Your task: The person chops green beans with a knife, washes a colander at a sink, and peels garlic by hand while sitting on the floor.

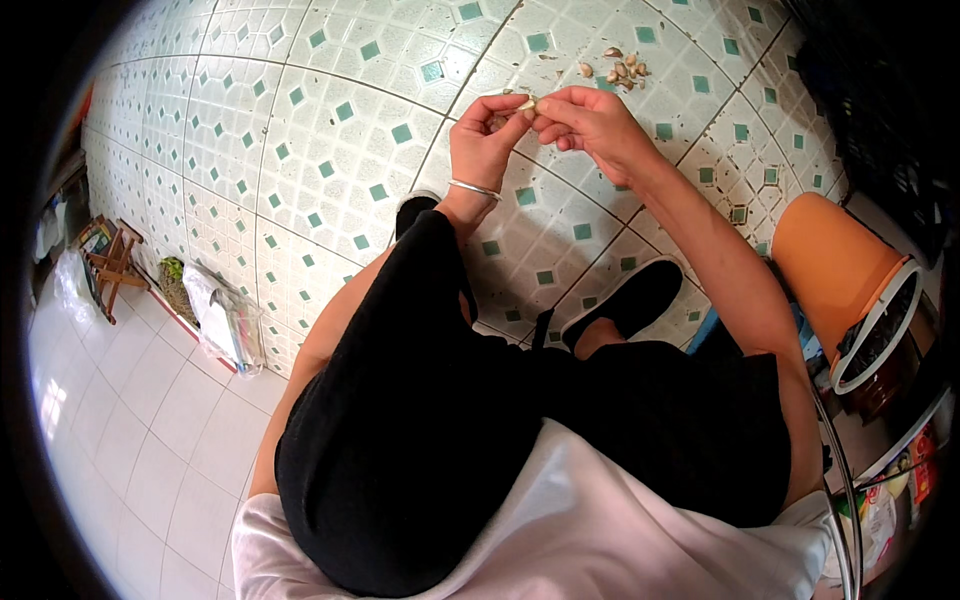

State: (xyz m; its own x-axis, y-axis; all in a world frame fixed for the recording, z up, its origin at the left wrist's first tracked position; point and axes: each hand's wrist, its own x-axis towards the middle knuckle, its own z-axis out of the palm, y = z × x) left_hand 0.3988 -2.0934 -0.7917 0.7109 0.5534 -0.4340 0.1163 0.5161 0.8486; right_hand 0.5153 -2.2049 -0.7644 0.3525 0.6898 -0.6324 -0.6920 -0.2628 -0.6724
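Between the fingertips of my left hand (487,135) is a pale garlic clove (528,104), partly hidden by the fingers. My right hand (589,127) meets it from the right, its thumb and forefinger pinched at the clove's end. A silver bangle (475,190) circles my left wrist. Just beyond my right hand, a loose group of unpeeled garlic cloves (621,73) lies on the patterned tile floor (337,150). Small bits of skin are scattered near them.
An orange bin (836,262) with a black liner lies tilted at the right. My black shoes (637,300) rest on the tiles below my hands. Over at the left are a small wooden folding stool (116,259) and a clear plastic bag (225,319). Packets stand at the lower right.
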